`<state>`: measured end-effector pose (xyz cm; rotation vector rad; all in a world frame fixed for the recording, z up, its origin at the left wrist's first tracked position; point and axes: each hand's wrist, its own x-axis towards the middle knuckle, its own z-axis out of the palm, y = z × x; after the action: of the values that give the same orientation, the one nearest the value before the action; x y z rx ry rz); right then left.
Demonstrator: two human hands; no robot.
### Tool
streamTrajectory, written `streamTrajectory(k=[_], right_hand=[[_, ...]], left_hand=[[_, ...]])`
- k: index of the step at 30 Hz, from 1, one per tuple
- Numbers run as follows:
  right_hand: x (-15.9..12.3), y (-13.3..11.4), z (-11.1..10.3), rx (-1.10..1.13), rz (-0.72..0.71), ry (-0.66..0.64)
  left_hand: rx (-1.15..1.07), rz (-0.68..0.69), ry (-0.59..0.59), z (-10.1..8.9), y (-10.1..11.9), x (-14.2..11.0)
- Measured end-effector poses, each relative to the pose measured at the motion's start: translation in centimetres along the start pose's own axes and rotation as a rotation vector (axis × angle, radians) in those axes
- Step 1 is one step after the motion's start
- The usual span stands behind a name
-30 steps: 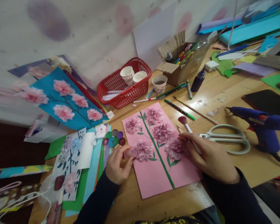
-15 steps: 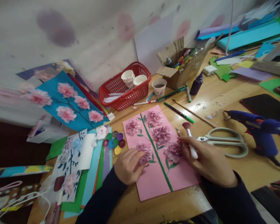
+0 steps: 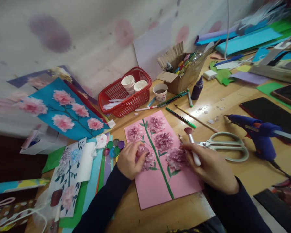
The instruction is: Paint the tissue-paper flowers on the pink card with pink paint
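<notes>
A pink sheet (image 3: 150,194) with a painted green stem and several ruffled mauve flowers (image 3: 163,141) lies before me. My left hand (image 3: 129,160) is closed on a small clear round pot (image 3: 141,150) with a pinkish tint, above the sheet's left side. My right hand (image 3: 210,163) rests at the sheet's right edge, its fingers closed around a makeup brush (image 3: 191,137) with a white handle and brownish-pink bristles, pointing away from me. A thin pointed tip (image 3: 180,137) shows beside the brush; its kind I cannot make out. Small paint pots (image 3: 111,152) sit left of the sheet.
Scissors (image 3: 243,152) and a blue glue gun (image 3: 262,132) lie to the right. Farther back are a red basket (image 3: 133,105), a paper cup (image 3: 160,93), markers (image 3: 180,117), a dark bottle (image 3: 197,89) and a cardboard box (image 3: 184,76). Flower pictures (image 3: 60,111) stand at left.
My left hand has moved up and left with the small pot, now covering the yellow paint pot. My right hand stays at the sheet's right edge with the brush. The view has shifted slightly.
</notes>
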<state>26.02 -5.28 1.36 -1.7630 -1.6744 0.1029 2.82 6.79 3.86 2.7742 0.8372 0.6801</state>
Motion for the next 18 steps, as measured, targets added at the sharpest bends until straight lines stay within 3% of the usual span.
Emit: streamTrajectory(k=[9,18], right_hand=[[-0.1,0.1,0.0,-0.001,0.008,-0.003],[-0.1,0.0,0.0,-0.027,-0.017,0.005]], left_hand=[[0.022,-0.214,0.063,-0.5,-1.6,-2.1],[0.026,-0.291,0.142,-1.3,-0.4,-5.5]])
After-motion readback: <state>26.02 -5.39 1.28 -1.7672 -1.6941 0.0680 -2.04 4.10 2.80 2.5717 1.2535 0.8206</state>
